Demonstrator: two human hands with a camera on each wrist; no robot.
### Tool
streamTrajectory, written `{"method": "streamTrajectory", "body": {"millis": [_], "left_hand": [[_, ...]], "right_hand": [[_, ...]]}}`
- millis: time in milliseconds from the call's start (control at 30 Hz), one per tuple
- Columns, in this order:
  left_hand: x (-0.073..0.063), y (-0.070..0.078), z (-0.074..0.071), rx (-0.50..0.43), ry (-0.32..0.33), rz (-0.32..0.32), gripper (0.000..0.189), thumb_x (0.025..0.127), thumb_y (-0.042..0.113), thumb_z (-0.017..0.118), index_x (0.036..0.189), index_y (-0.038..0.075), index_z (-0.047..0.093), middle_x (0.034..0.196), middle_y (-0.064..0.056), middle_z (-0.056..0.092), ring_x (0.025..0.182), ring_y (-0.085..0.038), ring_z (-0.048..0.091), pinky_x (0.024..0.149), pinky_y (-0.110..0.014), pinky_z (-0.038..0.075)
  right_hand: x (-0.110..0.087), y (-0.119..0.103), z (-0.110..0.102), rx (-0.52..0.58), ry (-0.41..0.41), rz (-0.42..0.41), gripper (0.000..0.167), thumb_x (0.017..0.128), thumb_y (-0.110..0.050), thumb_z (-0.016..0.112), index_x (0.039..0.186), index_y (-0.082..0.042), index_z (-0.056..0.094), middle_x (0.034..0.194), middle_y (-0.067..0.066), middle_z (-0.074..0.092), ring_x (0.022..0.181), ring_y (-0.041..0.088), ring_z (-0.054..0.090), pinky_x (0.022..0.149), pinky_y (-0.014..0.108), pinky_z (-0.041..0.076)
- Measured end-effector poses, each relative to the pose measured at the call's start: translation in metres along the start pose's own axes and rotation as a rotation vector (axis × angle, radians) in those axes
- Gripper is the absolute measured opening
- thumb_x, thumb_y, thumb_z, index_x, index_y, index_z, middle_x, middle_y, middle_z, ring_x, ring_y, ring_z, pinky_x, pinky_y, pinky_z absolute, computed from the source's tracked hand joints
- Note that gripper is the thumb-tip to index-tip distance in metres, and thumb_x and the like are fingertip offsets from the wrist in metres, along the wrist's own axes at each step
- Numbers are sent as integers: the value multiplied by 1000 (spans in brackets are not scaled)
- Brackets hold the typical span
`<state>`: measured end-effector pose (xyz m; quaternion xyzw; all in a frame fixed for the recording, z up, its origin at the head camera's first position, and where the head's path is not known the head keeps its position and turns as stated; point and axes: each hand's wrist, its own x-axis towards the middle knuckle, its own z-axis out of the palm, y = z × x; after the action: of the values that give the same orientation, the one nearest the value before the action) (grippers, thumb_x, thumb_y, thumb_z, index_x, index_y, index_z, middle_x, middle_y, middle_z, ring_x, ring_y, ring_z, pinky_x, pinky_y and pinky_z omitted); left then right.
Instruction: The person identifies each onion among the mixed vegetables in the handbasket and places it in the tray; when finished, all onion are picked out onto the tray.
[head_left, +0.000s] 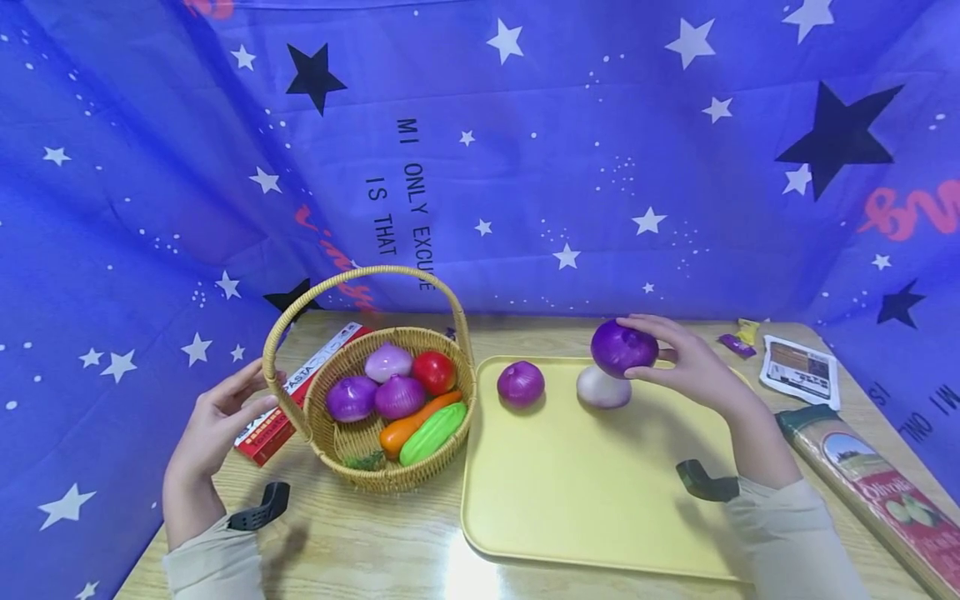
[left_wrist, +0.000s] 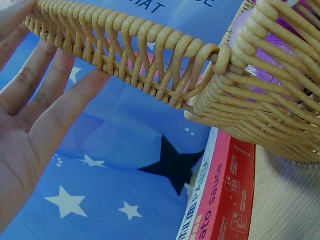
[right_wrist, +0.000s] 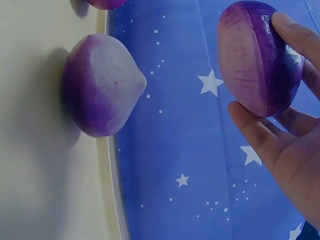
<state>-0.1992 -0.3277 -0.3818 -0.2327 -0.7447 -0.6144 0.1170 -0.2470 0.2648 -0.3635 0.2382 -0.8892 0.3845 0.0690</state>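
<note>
My right hand grips a glossy purple onion between thumb and fingers, raised over the far part of a yellow tray. A seam runs down the onion in the right wrist view. Below it sits a white-and-purple, pointed, onion-shaped vegetable, and another purple onion lies to its left. My left hand is at the wicker basket's handle, its fingers fairly straight and touching the weave. Inside the basket are several purple onions, a tomato, a carrot-like orange vegetable and a green one.
Behind the basket's left side lies a red pasta sauce box. A long Olivoila package, a white-edged packet and small yellow and purple wrappers lie right of the tray. Blue star-printed cloth hangs behind the wooden table.
</note>
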Motion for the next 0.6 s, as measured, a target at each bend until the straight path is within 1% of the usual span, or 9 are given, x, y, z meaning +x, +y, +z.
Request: {"method": "streamTrajectory", "body": {"millis": [133,167,233,267,367,400,467,500,600], "left_hand": [[0,0,-1,6,2,-6,52,87,-15,52,137,-6,43,112,10,67,105,1,62,88,-12,50],[0,0,-2,7,1,-6,52,87,-15,53,137,-6,43,112,11,67,105,1,62,88,-12,50],[1,0,-2,3,-2,-1,52,87,-14,53,137,-6,43,112,10,68,105,1,62,88,-12,50],[1,0,-2,3,-3,1,52,87,-15,53,137,-6,43,112,10,68,105,1,62,88,-12,50],[1,1,-1,-5,-5,6,52,86,-16,53,137,-7,42,112,9,68,105,1,62,88,-12,50],[1,2,-1,-5,-1,3,52,86,-16,52,137,-7,42,111,9,68,104,1,63,88,-12,50],[0,2,0,-5,3,-2,52,86,-16,52,137,-7,42,111,11,68,104,1,63,88,-12,50],[0,2,1,-4,3,-2,52,86,-16,52,137,-8,41,112,10,68,104,1,63,87,-12,50],[0,2,1,0,-1,-5,52,87,-16,51,137,-8,42,112,11,67,104,1,63,87,-12,50]], "right_hand": [[-1,0,-2,-10,13,11,65,79,-17,76,137,-12,49,144,19,41,124,38,44,90,4,44],[-2,1,-3,-9,15,17,65,78,-18,76,137,-12,48,144,19,41,124,38,45,89,1,41],[-3,2,-5,-3,14,28,66,79,-18,76,138,-12,48,144,18,40,124,38,45,89,0,40],[-4,3,-6,-4,14,36,66,79,-18,76,138,-13,47,145,18,40,124,37,45,90,3,43],[-7,7,-9,-4,19,53,67,79,-18,76,139,-13,46,145,18,39,123,33,46,91,5,44],[-8,9,-10,-10,24,54,67,79,-17,76,139,-14,46,144,18,39,123,33,46,92,9,47],[-10,13,-12,-22,33,56,68,78,-17,76,139,-13,47,143,19,41,122,33,46,95,24,50],[-11,15,-13,-25,36,66,68,78,-16,77,139,-14,47,143,18,42,122,33,46,96,27,50],[-16,21,-16,-24,32,79,68,78,-16,76,140,-13,46,142,20,42,122,37,46,96,47,45]]}}
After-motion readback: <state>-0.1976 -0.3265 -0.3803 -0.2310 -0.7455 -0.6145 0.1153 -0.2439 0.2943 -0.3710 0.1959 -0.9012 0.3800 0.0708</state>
